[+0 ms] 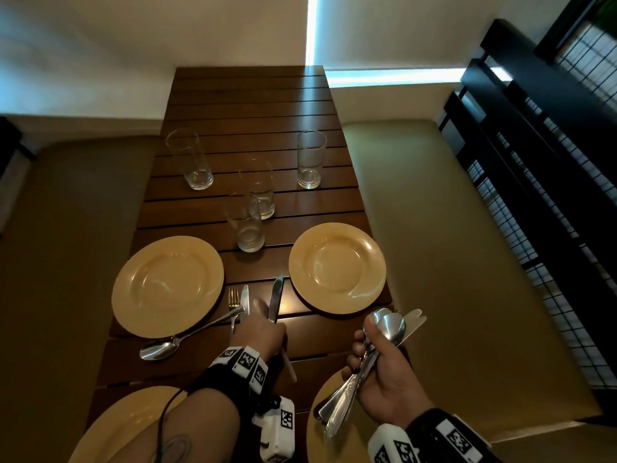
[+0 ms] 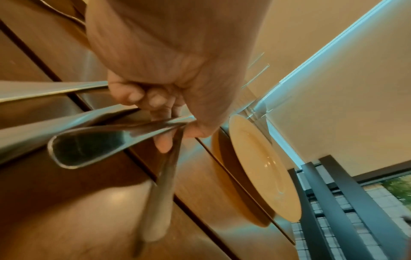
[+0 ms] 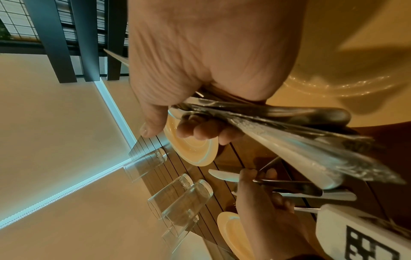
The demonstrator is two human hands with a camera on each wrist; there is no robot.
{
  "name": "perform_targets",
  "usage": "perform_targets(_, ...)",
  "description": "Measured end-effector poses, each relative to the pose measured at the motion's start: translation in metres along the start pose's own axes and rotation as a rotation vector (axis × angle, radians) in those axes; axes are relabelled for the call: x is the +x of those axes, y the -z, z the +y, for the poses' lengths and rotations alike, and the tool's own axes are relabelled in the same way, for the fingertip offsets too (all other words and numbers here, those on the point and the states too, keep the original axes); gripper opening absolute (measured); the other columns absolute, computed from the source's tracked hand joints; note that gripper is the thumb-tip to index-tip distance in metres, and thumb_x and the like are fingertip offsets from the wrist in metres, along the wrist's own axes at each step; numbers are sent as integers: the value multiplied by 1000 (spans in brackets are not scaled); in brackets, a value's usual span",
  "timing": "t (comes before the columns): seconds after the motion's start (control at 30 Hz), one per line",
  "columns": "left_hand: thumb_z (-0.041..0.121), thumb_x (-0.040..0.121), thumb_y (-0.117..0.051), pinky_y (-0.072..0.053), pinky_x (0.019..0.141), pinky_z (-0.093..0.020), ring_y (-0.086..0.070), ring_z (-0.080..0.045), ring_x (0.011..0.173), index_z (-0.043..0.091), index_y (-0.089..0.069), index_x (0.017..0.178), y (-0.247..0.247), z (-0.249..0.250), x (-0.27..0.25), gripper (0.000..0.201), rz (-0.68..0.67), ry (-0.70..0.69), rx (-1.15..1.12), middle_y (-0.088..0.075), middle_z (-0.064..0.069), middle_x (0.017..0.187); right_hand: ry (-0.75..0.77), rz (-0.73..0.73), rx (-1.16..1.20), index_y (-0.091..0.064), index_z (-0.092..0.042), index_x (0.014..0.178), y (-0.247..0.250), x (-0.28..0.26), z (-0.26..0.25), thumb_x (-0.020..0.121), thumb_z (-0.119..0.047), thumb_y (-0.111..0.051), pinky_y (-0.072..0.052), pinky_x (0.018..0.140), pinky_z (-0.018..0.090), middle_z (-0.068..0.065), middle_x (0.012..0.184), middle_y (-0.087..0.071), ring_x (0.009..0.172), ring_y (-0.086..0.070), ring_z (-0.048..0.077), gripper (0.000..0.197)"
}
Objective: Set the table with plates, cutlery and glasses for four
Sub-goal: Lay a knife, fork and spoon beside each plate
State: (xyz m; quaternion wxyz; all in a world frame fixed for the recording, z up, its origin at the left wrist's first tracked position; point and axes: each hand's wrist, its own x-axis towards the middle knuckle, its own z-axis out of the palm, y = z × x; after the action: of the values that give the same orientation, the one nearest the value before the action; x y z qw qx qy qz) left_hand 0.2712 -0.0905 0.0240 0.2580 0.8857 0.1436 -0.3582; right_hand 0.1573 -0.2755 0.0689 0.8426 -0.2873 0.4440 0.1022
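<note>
Four yellow plates lie on the slatted wooden table (image 1: 247,95): far left (image 1: 167,285), far right (image 1: 337,267), near left (image 1: 117,426) and near right (image 1: 320,432). A fork (image 1: 233,299), a knife (image 1: 245,300) and a spoon (image 1: 160,349) lie to the right of the far left plate. My left hand (image 1: 263,315) pinches another knife (image 1: 276,297) between the two far plates, blade pointing away. Two handles (image 2: 89,146) fan out from its fingers (image 2: 164,142). My right hand (image 1: 367,345) grips a bundle of cutlery (image 1: 354,389) above the near right plate.
Several clear glasses stand on the table: one far left (image 1: 193,162), one far right (image 1: 310,160), two in the middle (image 1: 247,222). Padded benches (image 1: 434,228) run along both sides. A dark railing (image 1: 534,162) is at the right.
</note>
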Motion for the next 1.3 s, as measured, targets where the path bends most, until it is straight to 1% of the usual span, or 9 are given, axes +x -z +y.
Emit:
perform_targets(0.33,23,98,-54,-44,54,-28,-62,-14,71,14,-65,91,43,11,-52,15,34,-315,159,-64,-1,81,-36,-18,-15,-63,-12,85,-19,2,7,80,-54,-68,-44,62,34,2,68,-56,57,-49,16,43)
perform_targets(0.43,25,98,-56,-58,69,-37,-67,-16,78,17,-68,96,58,21,-73,14,2,-429,147,-68,-1,86,-49,-30,-23,-63,-11,86,-28,4,13,77,-54,-70,-45,63,35,2,68,-58,58,-52,17,44)
perform_targets(0.57,28,97,-61,-58,81,-37,-69,-19,88,18,-71,100,59,31,-87,14,-135,-512,137,-71,-3,94,-61,-101,-7,-62,-9,82,-42,11,25,76,-51,-70,-53,71,39,7,70,-62,63,-62,22,42)
perform_targets(0.67,22,95,-61,-55,81,-32,-68,-22,92,15,-72,102,53,32,-90,15,-183,-558,171,-71,-2,94,-80,-190,-16,-68,2,106,-51,14,33,84,-48,-65,-56,89,50,21,97,-73,90,-72,35,56)
perform_targets(0.77,22,95,-59,-53,72,-32,-66,-23,81,13,-70,92,46,28,-90,15,-175,-566,229,-65,-2,81,-71,-192,-61,-69,-2,123,-60,11,38,79,-46,-68,-46,105,59,26,124,-69,120,-63,42,62)
perform_targets(0.93,26,91,-62,-44,61,-29,-58,-20,67,19,-60,71,33,16,-82,20,-71,-539,227,-56,3,68,-40,-145,-55,-71,-3,120,-67,14,46,80,-42,-69,-50,99,55,26,121,-70,115,-66,40,56)
perform_targets(1.13,28,87,-71,-57,74,-29,-68,-11,78,26,-77,97,30,3,-82,12,13,-604,39,-68,10,77,-57,-132,-51,-77,-1,88,-71,14,50,89,-39,-63,-61,62,42,22,84,-75,72,-75,33,41)
perform_targets(1.23,30,85,-71,-58,82,-30,-68,-11,91,28,-71,112,23,-3,-80,27,90,-648,18,-73,7,98,-40,-131,-38,-70,-1,97,-76,11,53,90,-27,-64,-60,53,36,17,77,-73,63,-74,26,27)
perform_targets(1.3,30,86,-70,-54,80,-27,-66,-12,89,23,-67,107,20,-5,-78,22,126,-660,5,-71,6,98,-31,-118,-50,-67,-2,97,-79,13,54,92,-22,-63,-58,50,33,15,73,-71,58,-73,24,22)
